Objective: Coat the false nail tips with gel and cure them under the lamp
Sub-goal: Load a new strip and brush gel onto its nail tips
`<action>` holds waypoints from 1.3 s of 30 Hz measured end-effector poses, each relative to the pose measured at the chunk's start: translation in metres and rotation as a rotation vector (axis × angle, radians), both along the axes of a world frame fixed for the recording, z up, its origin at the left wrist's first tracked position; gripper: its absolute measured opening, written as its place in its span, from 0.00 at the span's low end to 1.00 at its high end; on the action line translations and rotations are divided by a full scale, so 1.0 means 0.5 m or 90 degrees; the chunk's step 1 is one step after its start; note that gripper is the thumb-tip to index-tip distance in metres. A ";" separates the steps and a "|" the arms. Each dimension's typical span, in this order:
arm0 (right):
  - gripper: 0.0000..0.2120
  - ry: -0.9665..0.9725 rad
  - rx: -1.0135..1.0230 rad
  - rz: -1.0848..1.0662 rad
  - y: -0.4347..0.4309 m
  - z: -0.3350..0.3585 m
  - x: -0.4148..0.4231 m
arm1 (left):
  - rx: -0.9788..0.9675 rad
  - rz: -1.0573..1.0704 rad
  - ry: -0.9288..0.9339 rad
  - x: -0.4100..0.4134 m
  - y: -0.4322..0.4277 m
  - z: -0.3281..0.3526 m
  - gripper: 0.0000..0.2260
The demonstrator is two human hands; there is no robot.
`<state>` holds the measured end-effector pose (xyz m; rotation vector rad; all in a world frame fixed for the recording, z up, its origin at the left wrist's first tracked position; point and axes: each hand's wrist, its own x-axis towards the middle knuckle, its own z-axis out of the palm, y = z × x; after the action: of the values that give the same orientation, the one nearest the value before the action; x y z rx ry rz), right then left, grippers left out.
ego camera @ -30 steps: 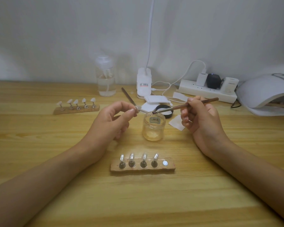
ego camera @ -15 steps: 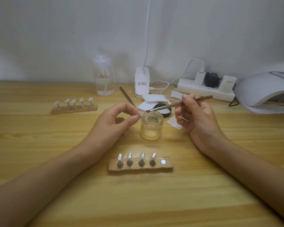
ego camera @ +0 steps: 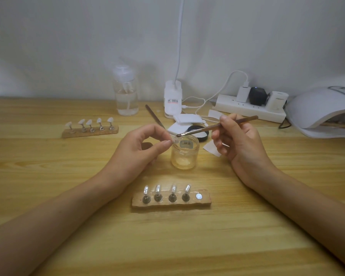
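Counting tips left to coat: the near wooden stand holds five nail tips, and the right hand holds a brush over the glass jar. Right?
Not five. The head view shows the near rough wooden stand holding four clear nail tips; its right-end round metal spot is bare. The right hand does hold the thin brown brush over the clear glass jar.

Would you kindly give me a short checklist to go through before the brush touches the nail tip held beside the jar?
1. Nail tip pinched in left hand: ok.
2. Brush gripped by right hand, bristles close to the tip: ok.
3. Gel loaded on the bristles: cannot tell.
4. Gel jar upright and uncovered: ok.
5. Near holder has one free spot for the tip: ok.
6. Curing lamp switched on: cannot tell.
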<state>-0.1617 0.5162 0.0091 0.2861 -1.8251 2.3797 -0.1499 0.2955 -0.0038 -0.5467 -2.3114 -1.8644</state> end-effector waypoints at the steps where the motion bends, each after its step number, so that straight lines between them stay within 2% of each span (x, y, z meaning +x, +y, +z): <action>1: 0.09 0.012 0.009 0.017 -0.001 0.001 0.001 | -0.001 0.000 0.001 0.001 0.000 0.000 0.05; 8: 0.10 -0.013 -0.006 -0.029 0.004 -0.001 -0.001 | -0.001 -0.004 0.005 0.004 0.000 0.002 0.04; 12: 0.09 0.032 0.016 0.036 0.000 0.000 0.000 | -0.003 -0.005 0.007 0.005 0.002 0.002 0.04; 17: 0.09 -0.003 0.015 -0.020 0.003 -0.004 -0.002 | -0.001 -0.004 0.011 0.006 0.004 0.003 0.03; 22: 0.09 0.032 0.024 0.032 -0.003 0.000 0.000 | 0.000 -0.004 0.012 0.005 0.004 0.002 0.03; 26: 0.10 -0.011 0.022 -0.034 0.001 -0.002 -0.002 | -0.003 -0.008 0.015 0.003 0.002 0.001 0.03; 31: 0.09 0.050 0.042 0.012 0.001 0.003 0.003 | 0.005 -0.014 0.012 0.003 0.002 0.001 0.05; 36: 0.10 0.004 0.040 -0.050 0.002 0.000 -0.001 | 0.003 -0.009 0.004 0.005 0.000 0.001 0.04; 39: 0.10 0.045 0.040 -0.018 0.003 0.002 0.002 | 0.007 -0.007 -0.003 0.007 0.000 0.003 0.03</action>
<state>-0.1609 0.5178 0.0102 0.3440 -1.8632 2.2666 -0.1465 0.2956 -0.0021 -0.5562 -2.3040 -1.8842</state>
